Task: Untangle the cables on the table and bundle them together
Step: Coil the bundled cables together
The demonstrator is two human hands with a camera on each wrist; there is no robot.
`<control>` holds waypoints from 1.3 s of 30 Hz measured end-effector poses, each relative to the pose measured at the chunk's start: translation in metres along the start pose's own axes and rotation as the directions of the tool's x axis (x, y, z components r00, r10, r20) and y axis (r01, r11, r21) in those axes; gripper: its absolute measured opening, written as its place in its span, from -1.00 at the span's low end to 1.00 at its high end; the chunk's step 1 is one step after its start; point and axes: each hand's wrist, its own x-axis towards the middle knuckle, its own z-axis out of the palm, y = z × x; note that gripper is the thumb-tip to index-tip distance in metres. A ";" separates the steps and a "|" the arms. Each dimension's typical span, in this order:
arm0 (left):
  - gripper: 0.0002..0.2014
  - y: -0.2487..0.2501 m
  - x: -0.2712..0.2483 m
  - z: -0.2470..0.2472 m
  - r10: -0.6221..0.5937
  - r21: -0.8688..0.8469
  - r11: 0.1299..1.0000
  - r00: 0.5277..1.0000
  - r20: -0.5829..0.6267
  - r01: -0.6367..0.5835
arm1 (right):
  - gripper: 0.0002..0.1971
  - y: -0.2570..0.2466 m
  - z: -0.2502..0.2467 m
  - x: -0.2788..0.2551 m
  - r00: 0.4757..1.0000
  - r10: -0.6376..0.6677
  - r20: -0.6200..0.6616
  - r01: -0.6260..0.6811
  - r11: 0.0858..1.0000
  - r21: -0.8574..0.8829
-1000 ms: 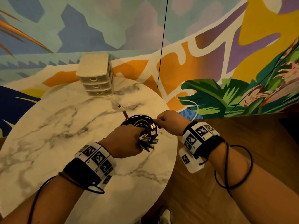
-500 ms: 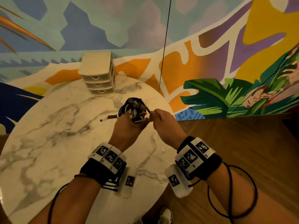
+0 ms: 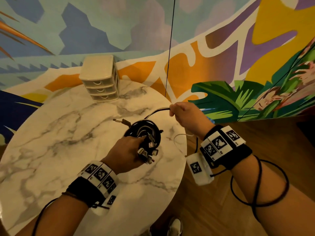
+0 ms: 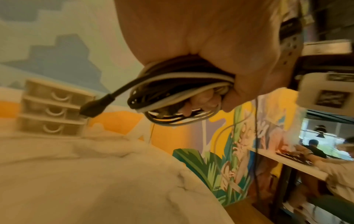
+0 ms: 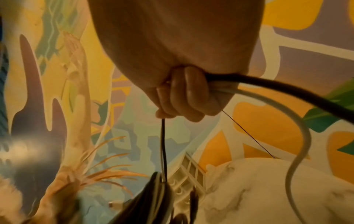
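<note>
My left hand (image 3: 129,150) grips a coiled bundle of black and white cables (image 3: 144,132) above the round marble table (image 3: 51,150), with several USB plugs (image 3: 148,152) sticking out by the fingers. The left wrist view shows the coil (image 4: 178,89) clamped in the fist and one black plug (image 4: 95,106) hanging free. My right hand (image 3: 185,113), up and to the right of the coil, holds a black cable end (image 3: 158,110) drawn out from it. In the right wrist view its fingers (image 5: 184,97) curl round a black cable (image 5: 287,92) and a white cable (image 5: 298,128).
A small cream three-drawer organizer (image 3: 100,79) stands at the table's far edge against the painted mural wall. The table's right edge (image 3: 184,159) drops to a wooden floor (image 3: 221,210). A thin white cable (image 3: 179,138) loops near that edge. A shoe (image 3: 175,226) shows below.
The left hand has lowered the coil and turned it back toward me. The right hand has pulled away up and to the right, drawing a black cable end out of the coil.
</note>
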 end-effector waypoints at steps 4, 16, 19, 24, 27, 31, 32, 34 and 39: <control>-0.69 -0.007 0.008 0.001 -0.189 -0.031 0.982 0.968 -0.166 0.186 | -0.62 -0.005 0.016 -0.015 0.989 -0.027 0.146 0.039 0.996 -0.075; -0.81 0.017 0.030 -0.004 -0.587 -0.943 0.316 0.802 -0.109 0.104 | -0.57 -0.013 0.077 -0.042 0.981 -0.178 0.070 0.163 0.969 0.188; -0.87 0.015 0.025 0.001 -0.581 -0.979 0.178 0.814 -0.022 0.101 | -0.58 -0.011 0.085 -0.045 0.983 -0.178 0.045 0.164 0.960 0.225; -0.78 0.017 0.028 -0.006 -0.521 -0.999 -0.013 0.852 0.051 0.052 | -0.57 -0.001 0.104 -0.052 0.987 -0.151 0.048 0.133 0.956 0.261; -0.86 0.020 0.034 -0.012 -0.554 -0.999 -0.017 0.832 -0.032 -0.049 | -0.54 0.012 0.119 -0.062 0.984 -0.147 0.101 0.113 0.952 0.285; -0.68 0.018 0.032 -0.025 -0.430 -0.979 -0.155 0.901 -0.055 -0.133 | -0.51 0.043 0.129 -0.063 0.953 0.033 0.302 -0.176 0.871 0.458; -0.64 0.016 0.030 -0.027 -0.365 -0.970 -0.201 0.929 -0.051 -0.133 | -0.51 0.050 0.127 -0.061 0.931 0.100 0.351 -0.264 0.848 0.459; -0.63 0.015 0.023 -0.028 -0.232 -0.969 -0.230 0.972 -0.038 -0.093 | -0.51 0.062 0.120 -0.051 0.899 0.161 0.407 -0.335 0.850 0.407; -0.69 0.020 0.007 -0.021 -0.180 -0.991 0.121 0.983 0.040 0.063 | -0.61 0.062 0.089 -0.012 0.899 0.162 0.407 -0.189 0.982 0.028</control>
